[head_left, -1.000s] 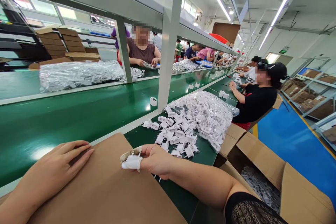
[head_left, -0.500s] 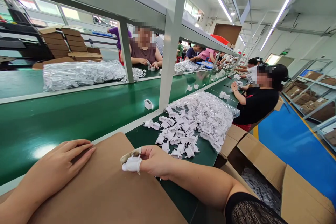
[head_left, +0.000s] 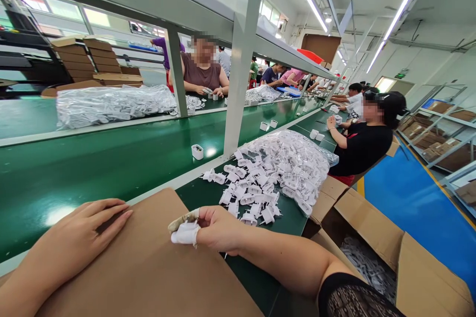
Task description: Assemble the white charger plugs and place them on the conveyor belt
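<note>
My left hand (head_left: 80, 233) lies flat on the left edge of a brown cardboard sheet (head_left: 148, 267), its fingers stretched out and holding nothing. Over the right part of that cardboard is my right hand (head_left: 211, 230), with thumb and forefinger pressed together. White wrapping covers the thumb and a stained beige cover sits on the forefinger; the other fingers and anything they hold are hidden. Just beyond the right hand, loose white plug parts (head_left: 253, 193) are spread on the green table. A white oval housing (head_left: 197, 152) with small parts inside stands on the green conveyor belt (head_left: 148, 158).
A clear bag (head_left: 297, 163) of white plug parts lies behind the loose ones. An open carton (head_left: 372, 218) with more white pieces stands at right. A grey post (head_left: 240, 59) rises beside the belt. Co-workers sit across the belt and along the right side.
The white housings on the belt have moved left, the nearest one closer to my side. My hands keep almost the same pose; the view has shifted slightly.
</note>
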`<state>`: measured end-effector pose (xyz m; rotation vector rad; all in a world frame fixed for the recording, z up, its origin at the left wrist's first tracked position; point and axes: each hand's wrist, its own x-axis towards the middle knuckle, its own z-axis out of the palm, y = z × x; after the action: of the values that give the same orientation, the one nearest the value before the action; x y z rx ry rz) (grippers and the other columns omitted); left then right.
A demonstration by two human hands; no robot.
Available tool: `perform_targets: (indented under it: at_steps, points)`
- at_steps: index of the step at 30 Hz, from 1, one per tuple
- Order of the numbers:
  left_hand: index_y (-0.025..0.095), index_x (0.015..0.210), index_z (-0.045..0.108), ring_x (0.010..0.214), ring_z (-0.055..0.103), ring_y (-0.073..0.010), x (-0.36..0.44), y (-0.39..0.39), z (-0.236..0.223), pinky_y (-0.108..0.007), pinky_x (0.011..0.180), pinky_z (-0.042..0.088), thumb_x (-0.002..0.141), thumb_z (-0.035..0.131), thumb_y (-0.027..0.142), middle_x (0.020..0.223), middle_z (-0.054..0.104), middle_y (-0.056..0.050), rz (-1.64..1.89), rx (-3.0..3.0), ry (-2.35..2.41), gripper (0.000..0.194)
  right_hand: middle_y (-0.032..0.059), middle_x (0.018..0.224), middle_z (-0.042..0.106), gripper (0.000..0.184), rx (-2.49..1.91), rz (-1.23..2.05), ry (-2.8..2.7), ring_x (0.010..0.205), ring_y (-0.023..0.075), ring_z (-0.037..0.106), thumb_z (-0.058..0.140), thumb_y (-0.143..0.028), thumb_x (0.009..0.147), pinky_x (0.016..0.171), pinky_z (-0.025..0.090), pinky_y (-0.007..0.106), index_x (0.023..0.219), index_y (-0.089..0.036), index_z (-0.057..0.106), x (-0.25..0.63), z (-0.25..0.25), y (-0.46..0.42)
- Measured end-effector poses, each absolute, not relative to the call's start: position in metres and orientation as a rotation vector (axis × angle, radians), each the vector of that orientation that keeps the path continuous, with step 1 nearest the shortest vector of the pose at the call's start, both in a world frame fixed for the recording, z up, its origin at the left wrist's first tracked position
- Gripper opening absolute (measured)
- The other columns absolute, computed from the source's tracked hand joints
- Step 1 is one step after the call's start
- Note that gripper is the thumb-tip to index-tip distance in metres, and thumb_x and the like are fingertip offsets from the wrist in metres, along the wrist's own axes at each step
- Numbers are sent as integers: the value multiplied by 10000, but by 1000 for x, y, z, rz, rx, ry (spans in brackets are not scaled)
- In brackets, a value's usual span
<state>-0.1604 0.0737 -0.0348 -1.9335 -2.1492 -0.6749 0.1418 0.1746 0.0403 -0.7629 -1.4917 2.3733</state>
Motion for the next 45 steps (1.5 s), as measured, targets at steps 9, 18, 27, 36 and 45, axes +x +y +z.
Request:
perform_targets:
  at_steps: [9, 18, 27, 36, 45]
  points:
    - [259, 984, 806, 1121, 680, -289, -152, 73, -26, -423, 1011, 531, 948, 352, 591, 1184, 756, -64, -625, -1885, -2231, 563, 6, 885, 740, 587, -737, 2370, -1521, 803, 106, 582, 1024, -375, 378, 777, 428, 246, 909, -211, 837, 144, 44, 175]
    - [311, 908, 801, 1078, 702, -298, -145, 74, -18, -457, 977, 563, 917, 378, 583, 1120, 768, -37, -707, -1856, -2237, 503, 25, 954, 756, 593, -719, 2335, -1590, 852, 139, 636, 1015, -438, 419, 830, 462, 282, 942, -225, 835, 145, 42, 175]
    - [383, 872, 762, 1030, 704, -303, -144, 75, -18, -501, 937, 564, 927, 427, 594, 1076, 762, 2, -856, -1871, -2195, 400, 16, 907, 742, 589, -708, 2304, -1611, 822, 129, 625, 1005, -465, 445, 831, 482, 282, 952, -222, 831, 143, 35, 177]
    - [216, 1186, 729, 1148, 664, -303, -133, 77, -10, -469, 1060, 491, 969, 432, 527, 1230, 730, -121, -734, -1781, -2268, 482, 25, 954, 627, 187, -435, 1649, -2316, 874, 160, 624, 787, -308, 817, 806, 489, 281, 990, -245, 819, 152, 36, 177]
    - [125, 1413, 552, 1294, 579, -367, -118, 152, 27, -405, 1005, 486, 724, 755, 736, 1369, 652, -195, -916, -1055, -2860, 943, 34, 937, 737, 178, -437, 1628, -2372, 889, 201, 654, 792, -253, 776, 812, 513, 316, 951, -264, 821, 148, 28, 175]
